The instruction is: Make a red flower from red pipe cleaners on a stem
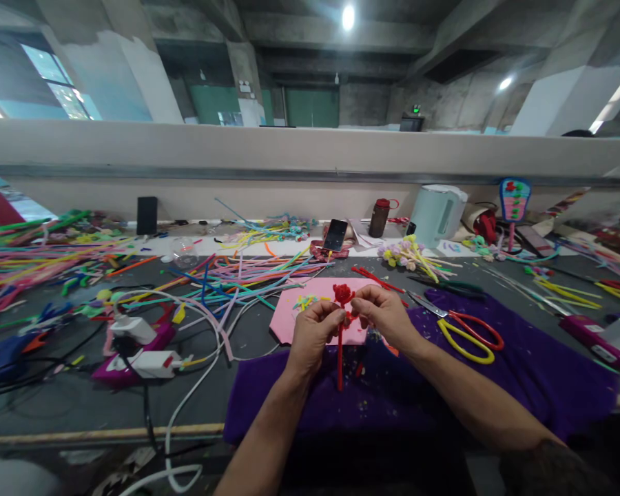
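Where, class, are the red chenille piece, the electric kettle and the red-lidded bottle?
Red chenille piece (343, 294), head view: its curled top.
Electric kettle (434, 217), head view: its body.
Red-lidded bottle (379, 222), head view: its brown body.

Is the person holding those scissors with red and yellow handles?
No, the metal scissors lie on purple cloth while the left hand and right hand hold a fuzzy red piece.

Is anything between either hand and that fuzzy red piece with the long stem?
Nothing visible: the bare left hand and bare right hand both pinch the fuzzy red long-stemmed piece by their fingertips. The flat pink sheet shows behind it, and the metal scissors with red and yellow handles lie off to the right.
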Available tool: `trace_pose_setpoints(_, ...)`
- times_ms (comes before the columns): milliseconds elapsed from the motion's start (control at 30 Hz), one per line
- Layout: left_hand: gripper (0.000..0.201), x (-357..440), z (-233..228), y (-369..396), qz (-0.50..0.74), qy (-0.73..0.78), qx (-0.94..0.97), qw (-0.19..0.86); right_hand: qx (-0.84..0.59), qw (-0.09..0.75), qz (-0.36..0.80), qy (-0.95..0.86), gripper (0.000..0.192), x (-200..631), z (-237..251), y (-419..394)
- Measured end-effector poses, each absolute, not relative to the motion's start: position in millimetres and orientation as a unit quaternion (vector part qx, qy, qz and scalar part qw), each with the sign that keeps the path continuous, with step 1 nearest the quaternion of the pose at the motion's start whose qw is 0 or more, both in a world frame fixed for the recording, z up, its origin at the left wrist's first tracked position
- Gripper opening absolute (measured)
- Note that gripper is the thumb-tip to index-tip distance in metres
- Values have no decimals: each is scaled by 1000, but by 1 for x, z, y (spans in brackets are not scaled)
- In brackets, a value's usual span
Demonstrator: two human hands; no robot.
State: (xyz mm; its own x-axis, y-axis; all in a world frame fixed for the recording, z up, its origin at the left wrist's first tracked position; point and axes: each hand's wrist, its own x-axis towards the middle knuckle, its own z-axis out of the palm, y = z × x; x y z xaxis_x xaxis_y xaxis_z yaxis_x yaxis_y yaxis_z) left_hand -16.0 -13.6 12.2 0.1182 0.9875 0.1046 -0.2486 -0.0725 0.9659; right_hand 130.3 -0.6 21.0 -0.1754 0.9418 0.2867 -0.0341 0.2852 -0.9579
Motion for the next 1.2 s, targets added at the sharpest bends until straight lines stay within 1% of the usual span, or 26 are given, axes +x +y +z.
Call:
trace_pose_setpoints(500,15,-16,12,-14,522,390,516,556,-370,513,481,-607,26,130,20,0)
trace_pose_setpoints(633,17,-16,11,-12,522,388,501,571,-380,514,477,-604,28,132,23,0)
trace_pose_setpoints(767,19,-20,8,-8,540,380,445,605,-388,529,467,-593,28,136,27,1)
trace_pose_setpoints(833,20,-22,8,-6,547,378,416,620,-382,509,484,-601,28,135,27,0)
trace_pose_setpoints(1000,27,-23,6,-3,552,385,376,636,-365,405,534,-646,25,122,18,-8)
trace_pose_setpoints(1100,28,-21,4,-2,541,371,389,647,-355,390,545,-652,25,117,14,-11)
trace_pose_setpoints(1200,26,-19,2,-2,544,367,404,638,-359,400,546,-643,26,118,11,-10)
